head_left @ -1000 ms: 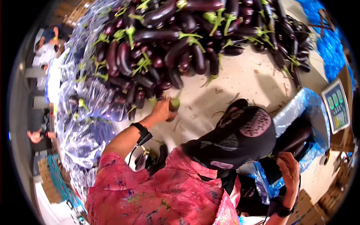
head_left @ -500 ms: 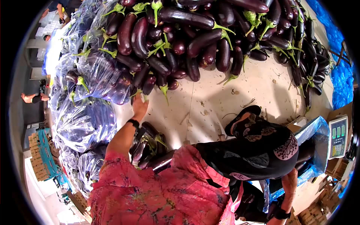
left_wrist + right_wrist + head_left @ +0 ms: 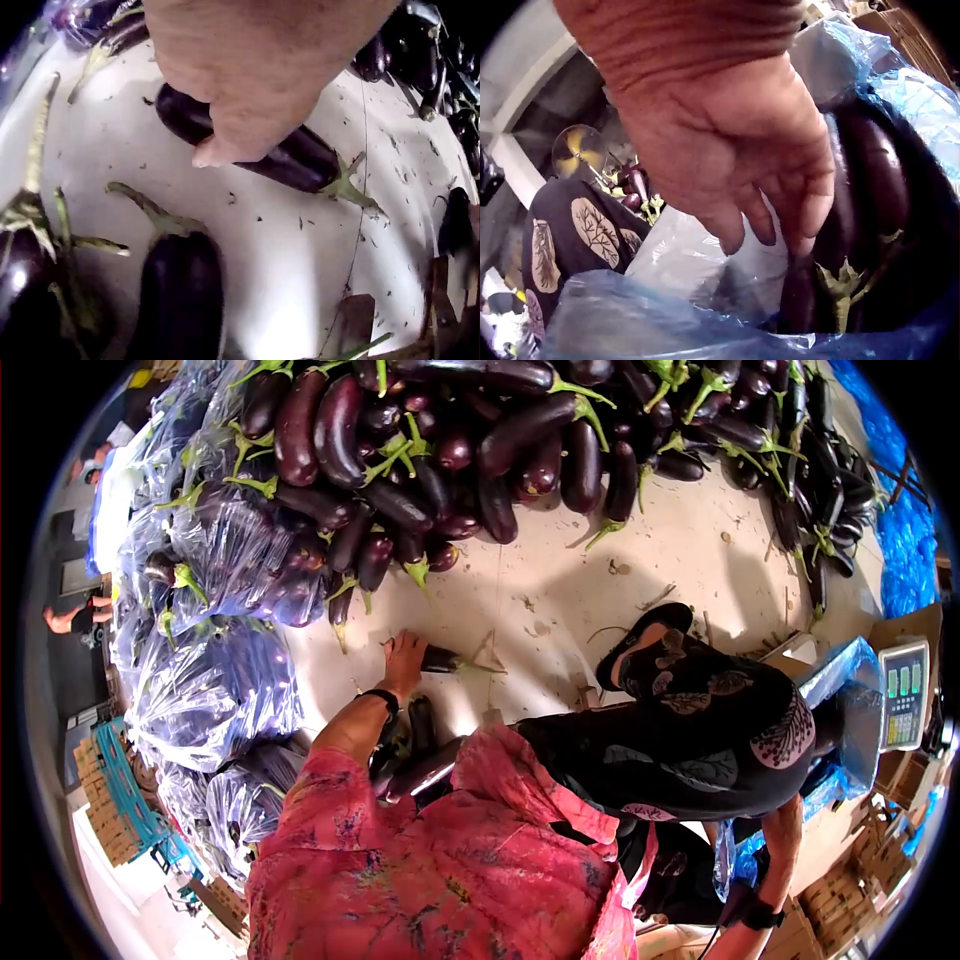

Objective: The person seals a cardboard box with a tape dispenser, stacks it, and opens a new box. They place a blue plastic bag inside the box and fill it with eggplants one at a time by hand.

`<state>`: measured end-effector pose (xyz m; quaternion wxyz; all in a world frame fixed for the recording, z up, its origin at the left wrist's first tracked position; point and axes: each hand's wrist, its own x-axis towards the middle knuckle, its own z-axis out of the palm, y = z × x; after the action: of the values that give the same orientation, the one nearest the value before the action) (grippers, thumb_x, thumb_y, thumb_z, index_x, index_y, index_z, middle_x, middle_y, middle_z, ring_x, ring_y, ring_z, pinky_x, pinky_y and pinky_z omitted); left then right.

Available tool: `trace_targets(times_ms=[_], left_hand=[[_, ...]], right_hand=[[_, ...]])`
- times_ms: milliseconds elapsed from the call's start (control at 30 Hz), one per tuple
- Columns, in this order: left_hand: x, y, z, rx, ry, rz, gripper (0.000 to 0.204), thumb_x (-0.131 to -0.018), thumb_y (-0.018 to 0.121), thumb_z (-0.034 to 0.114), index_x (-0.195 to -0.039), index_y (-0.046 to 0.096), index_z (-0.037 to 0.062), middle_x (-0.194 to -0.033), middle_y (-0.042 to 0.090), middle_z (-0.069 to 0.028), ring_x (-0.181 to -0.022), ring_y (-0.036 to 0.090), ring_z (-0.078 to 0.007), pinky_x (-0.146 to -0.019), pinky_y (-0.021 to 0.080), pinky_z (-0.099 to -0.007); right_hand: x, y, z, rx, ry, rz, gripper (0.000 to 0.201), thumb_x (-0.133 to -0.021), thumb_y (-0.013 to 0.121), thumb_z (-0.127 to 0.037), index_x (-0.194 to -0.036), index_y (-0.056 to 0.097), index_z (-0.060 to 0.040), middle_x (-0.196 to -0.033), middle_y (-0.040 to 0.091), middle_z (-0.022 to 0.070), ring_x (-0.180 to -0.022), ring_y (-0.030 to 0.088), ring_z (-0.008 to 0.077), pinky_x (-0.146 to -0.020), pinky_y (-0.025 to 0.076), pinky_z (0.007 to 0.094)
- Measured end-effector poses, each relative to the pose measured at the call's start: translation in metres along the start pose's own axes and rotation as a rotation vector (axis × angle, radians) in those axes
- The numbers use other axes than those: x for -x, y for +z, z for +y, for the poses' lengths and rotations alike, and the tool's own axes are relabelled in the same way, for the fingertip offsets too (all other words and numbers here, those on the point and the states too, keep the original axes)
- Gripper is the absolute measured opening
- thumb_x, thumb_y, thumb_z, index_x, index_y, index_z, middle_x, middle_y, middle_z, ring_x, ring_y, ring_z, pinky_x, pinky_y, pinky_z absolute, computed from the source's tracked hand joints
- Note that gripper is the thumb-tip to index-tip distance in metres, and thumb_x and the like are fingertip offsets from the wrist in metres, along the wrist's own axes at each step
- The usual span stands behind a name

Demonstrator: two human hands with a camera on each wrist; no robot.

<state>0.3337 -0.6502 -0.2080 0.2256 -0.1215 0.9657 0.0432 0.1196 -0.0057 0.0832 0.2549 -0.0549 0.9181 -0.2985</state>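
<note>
My left hand (image 3: pixel 403 663) is on a dark purple eggplant (image 3: pixel 440 659) lying on the pale floor, just in front of the main pile. In the left wrist view the thumb lies along the near side of this eggplant (image 3: pixel 304 161); the palm hides its middle and the other fingers. More eggplants (image 3: pixel 180 292) lie close to that wrist. The right wrist view has my right hand (image 3: pixel 727 150) over a blue plastic liner (image 3: pixel 667 322) with eggplants (image 3: pixel 877 172) inside. Its fingers hang loosely bent, fingertips right at one eggplant. In the head view the knee hides this hand.
A large eggplant pile (image 3: pixel 480 450) spreads across the far side. Clear plastic bags (image 3: pixel 210 690) of eggplants stand at the left. A digital scale (image 3: pixel 904 695) sits at the right beside the lined box, and a sandalled foot (image 3: pixel 650 640) rests on the floor.
The left hand has moved from the pile's edge back toward the body, with an eggplant now under it. A second ago it held another eggplant. The right hand has dropped behind the knee.
</note>
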Motion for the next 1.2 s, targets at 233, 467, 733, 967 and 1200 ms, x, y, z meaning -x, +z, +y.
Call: trace_targets(times_ms=[233, 467, 733, 967, 1200], left_hand=[[-0.025, -0.132, 0.083, 1.240, -0.026, -0.611, 0.065, -0.081, 0.072, 0.023, -0.138, 0.047, 0.0036, -0.115, 0.065, -0.0179, -0.097, 0.068, -0.0308, -0.082, 0.056, -0.0386], [-0.055, -0.308, 0.191, 1.777, 0.339, -0.698, 0.075, -0.089, 0.064, 0.041, -0.147, 0.036, 0.0017, -0.122, 0.061, -0.0153, -0.105, 0.066, -0.0249, -0.087, 0.055, -0.0353], [-0.061, -0.431, 0.289, 1.219, 0.629, -0.409, 0.092, -0.067, 0.076, 0.019, -0.147, 0.035, -0.0038, -0.141, 0.049, -0.0124, -0.132, 0.045, -0.0192, -0.115, 0.031, -0.0338], [-0.063, -0.503, 0.414, 0.832, 1.217, -0.501, 0.074, -0.067, 0.078, 0.011, -0.135, 0.052, -0.0006, -0.127, 0.061, -0.0108, -0.121, 0.056, -0.0186, -0.106, 0.042, -0.0327], [-0.087, -0.488, 0.539, 1.025, 1.373, -0.463, 0.064, -0.088, 0.072, 0.027, -0.141, 0.047, 0.0019, -0.129, 0.060, -0.0098, -0.116, 0.058, -0.0158, -0.102, 0.044, -0.0312]], right_hand=[[0.003, -0.015, -0.050, -0.266, 0.158, -0.032, 0.026, -0.093, 0.061, -0.011, -0.116, 0.061, 0.0015, -0.101, 0.071, 0.0075, -0.083, 0.061, 0.0111, -0.077, 0.049, 0.0280], [0.007, -0.008, -0.053, -0.321, 0.119, 0.051, 0.026, -0.092, 0.063, -0.011, -0.115, 0.063, 0.0013, -0.102, 0.072, 0.0100, -0.086, 0.066, 0.0147, -0.079, 0.051, 0.0297], [0.019, -0.019, -0.085, -0.152, -0.127, 0.340, 0.026, -0.082, 0.071, 0.000, -0.108, 0.065, -0.0004, -0.109, 0.067, 0.0143, -0.088, 0.067, 0.0255, -0.077, 0.053, 0.0325], [0.025, -0.088, -0.140, 0.356, -0.440, 0.653, 0.071, -0.070, 0.084, -0.021, -0.133, 0.055, -0.0058, -0.135, 0.055, 0.0181, -0.123, 0.055, 0.0348, -0.103, 0.044, 0.0425], [0.029, -0.096, -0.072, -0.694, -0.054, 0.496, 0.072, -0.083, 0.079, -0.030, -0.135, 0.043, 0.0051, -0.109, 0.067, 0.0199, -0.092, 0.070, 0.0240, -0.077, 0.059, 0.0353]])
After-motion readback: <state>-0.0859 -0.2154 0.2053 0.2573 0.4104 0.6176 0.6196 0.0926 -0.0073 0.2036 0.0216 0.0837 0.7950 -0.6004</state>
